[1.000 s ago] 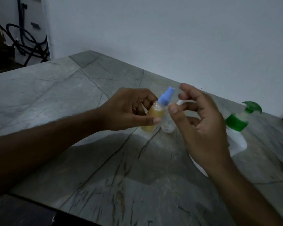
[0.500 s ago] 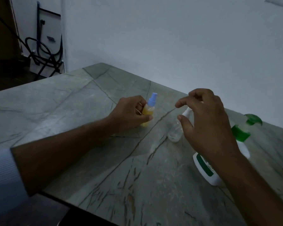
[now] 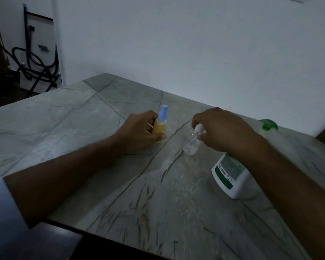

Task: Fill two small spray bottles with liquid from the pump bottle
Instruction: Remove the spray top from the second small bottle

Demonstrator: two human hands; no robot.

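A small spray bottle with a blue cap [image 3: 160, 123] holds yellow liquid and stands upright on the grey stone table [image 3: 83, 124]. My left hand [image 3: 139, 131] is wrapped around its body. To its right a clear, empty-looking spray bottle [image 3: 190, 144] with a white cap stands on the table. My right hand [image 3: 221, 128] comes from above and pinches that white cap between thumb and fingers. The white pump bottle [image 3: 231, 175] with a green pump head [image 3: 267, 124] stands at the right, partly hidden behind my right forearm.
A white wall runs close behind the table's far edge. Dark cables and a metal stand [image 3: 32, 59] sit on the floor beyond the far left corner. The table's near edge [image 3: 120, 239] runs diagonally below my arms.
Both hands have lowered to the table. The yellow bottle went from held up and tilted to standing on the surface. My right hand moved onto the clear bottle's white cap.
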